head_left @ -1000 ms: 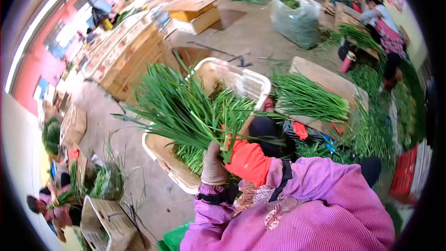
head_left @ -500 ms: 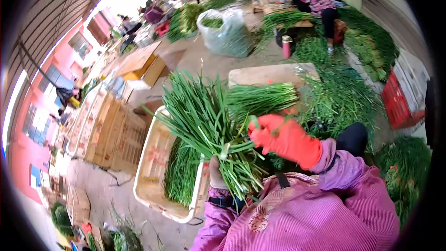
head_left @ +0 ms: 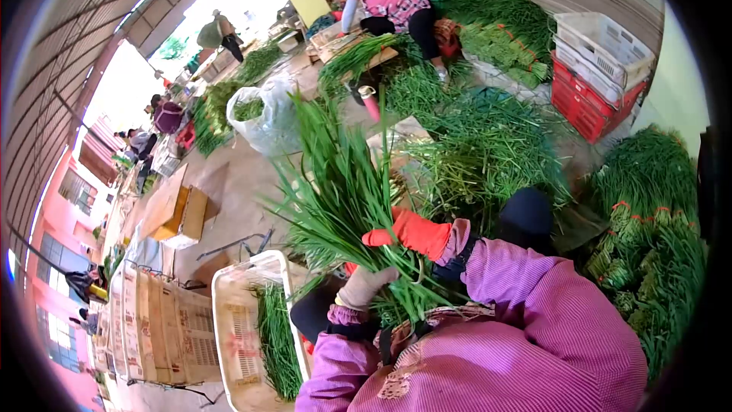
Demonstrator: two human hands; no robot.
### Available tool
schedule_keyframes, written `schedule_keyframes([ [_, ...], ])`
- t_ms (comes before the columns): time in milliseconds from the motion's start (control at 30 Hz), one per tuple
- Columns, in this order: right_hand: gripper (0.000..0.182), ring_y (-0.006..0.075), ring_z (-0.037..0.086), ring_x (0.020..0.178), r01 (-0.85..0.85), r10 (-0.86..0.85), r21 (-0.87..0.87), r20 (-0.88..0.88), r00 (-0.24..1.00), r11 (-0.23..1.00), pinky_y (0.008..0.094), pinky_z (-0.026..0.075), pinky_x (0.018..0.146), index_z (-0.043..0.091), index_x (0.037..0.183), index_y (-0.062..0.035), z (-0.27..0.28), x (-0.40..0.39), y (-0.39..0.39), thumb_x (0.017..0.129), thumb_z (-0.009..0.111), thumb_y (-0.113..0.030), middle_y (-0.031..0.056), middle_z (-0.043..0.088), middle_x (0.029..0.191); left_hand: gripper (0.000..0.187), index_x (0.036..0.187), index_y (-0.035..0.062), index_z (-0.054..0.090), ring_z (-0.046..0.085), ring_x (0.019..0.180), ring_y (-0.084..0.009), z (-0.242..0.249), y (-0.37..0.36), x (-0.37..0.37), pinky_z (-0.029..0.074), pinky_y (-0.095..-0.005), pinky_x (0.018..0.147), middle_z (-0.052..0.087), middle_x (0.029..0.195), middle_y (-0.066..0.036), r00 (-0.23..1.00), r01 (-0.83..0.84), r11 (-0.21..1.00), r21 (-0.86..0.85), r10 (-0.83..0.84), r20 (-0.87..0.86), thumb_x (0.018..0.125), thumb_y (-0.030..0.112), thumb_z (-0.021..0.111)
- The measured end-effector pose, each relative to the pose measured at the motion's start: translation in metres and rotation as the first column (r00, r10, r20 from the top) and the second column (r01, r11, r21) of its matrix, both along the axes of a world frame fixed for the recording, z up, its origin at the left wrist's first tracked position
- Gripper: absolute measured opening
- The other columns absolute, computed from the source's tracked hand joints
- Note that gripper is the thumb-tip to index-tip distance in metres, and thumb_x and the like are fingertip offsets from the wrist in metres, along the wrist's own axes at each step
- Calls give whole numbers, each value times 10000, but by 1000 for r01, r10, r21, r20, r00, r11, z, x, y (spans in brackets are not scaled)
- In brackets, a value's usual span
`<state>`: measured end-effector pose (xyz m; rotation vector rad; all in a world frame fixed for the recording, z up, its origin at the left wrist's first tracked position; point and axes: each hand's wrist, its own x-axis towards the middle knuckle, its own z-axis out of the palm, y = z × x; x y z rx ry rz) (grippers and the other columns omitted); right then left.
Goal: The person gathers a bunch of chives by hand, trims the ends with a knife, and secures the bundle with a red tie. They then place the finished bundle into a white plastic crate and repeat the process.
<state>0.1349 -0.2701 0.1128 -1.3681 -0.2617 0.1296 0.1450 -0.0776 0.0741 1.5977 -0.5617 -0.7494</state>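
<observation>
A loose bunch of long green garlic chives (head_left: 335, 183) stands in front of me, its leaves fanned up and away and its stem ends toward my lap. My left hand (head_left: 366, 288), in a pale glove, is closed around the lower left side of the bunch. My right hand (head_left: 412, 234), in a red-orange glove, grips the stems from the right, its fingers partly among the leaves. A white plastic crate (head_left: 221, 297) with more chives (head_left: 276, 343) in it stands at my left. Behind the bunch, a board (head_left: 404, 133) shows only in part.
Heaped loose greens (head_left: 488, 152) lie ahead to the right, and tied bundles (head_left: 648, 221) at far right. Stacked crates (head_left: 598, 76) stand by the wall. A clear plastic bag (head_left: 267, 126), a pink bottle (head_left: 370, 103) and a co-worker (head_left: 389, 8) are farther off.
The view has swung to the right. My right hand has gone from beside the stems onto the bunch, which is more upright. The chives on the board are now mostly hidden.
</observation>
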Motion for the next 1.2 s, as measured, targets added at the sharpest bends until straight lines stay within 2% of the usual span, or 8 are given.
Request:
schedule_keyframes([
  [333,434,170,624,998,475,-373,-116,472,799,872,321,490,885,595,1226,-7,52,37,-71,827,711,-129,107,689,1119,333,1081,83,687,575,622,-121,65,-89,82,493,-328,597,686,832,-50,954,-16,992,-128,54,296,801,245,765],
  [433,433,171,621,972,507,-394,-63,552,735,860,327,492,874,598,1226,-18,49,59,-94,821,706,-129,103,689,1106,390,1105,61,666,596,716,-108,28,-96,146,511,-314,676,687,854,-46,362,126,970,208,-240,901,779,224,803],
  [533,472,173,610,988,273,-212,-119,375,902,955,336,488,879,596,1243,-34,14,76,-125,833,737,-219,88,684,1120,435,1079,-2,643,595,779,-104,70,-129,125,514,-303,720,681,877,-40,966,-7,999,42,-4,259,743,189,841],
  [700,606,175,580,1065,131,-97,-352,113,989,927,341,468,942,579,1303,-77,-8,84,-143,830,755,-412,70,642,1223,705,1336,15,430,599,1096,-188,-10,-167,152,491,-343,936,615,1246,-122,989,78,940,-333,-114,-91,789,230,818],
  [733,613,173,579,1068,180,-106,-229,302,947,957,341,467,951,570,1317,-81,-27,90,-142,830,757,-403,70,642,1223,584,1402,40,397,527,1220,-198,1,-153,162,432,-388,1033,543,1362,-123,928,200,951,235,-260,266,945,325,623],
  [800,585,162,588,1040,259,-109,-329,412,905,908,339,471,950,570,1304,-80,-24,96,-135,832,762,-368,60,662,1180,551,1451,53,363,438,1320,-203,-13,-164,169,345,-411,1115,472,1442,-112,961,270,962,51,-272,46,1023,397,408],
  [833,526,148,595,1020,292,-247,-158,254,935,943,327,478,926,602,1259,-88,-20,94,-121,827,769,-338,41,666,1165,564,1469,63,349,384,1366,-229,-14,-170,175,314,-402,1132,422,1484,-118,642,204,754,624,-584,497,1029,416,334],
  [1200,308,131,643,986,551,-533,38,315,786,834,307,499,900,611,1197,-43,-31,138,-111,898,661,-96,61,702,1105,742,1472,-14,305,493,1250,-232,22,-145,134,412,-287,1017,459,1427,-185,888,-106,974,-199,183,421,859,149,691],
])
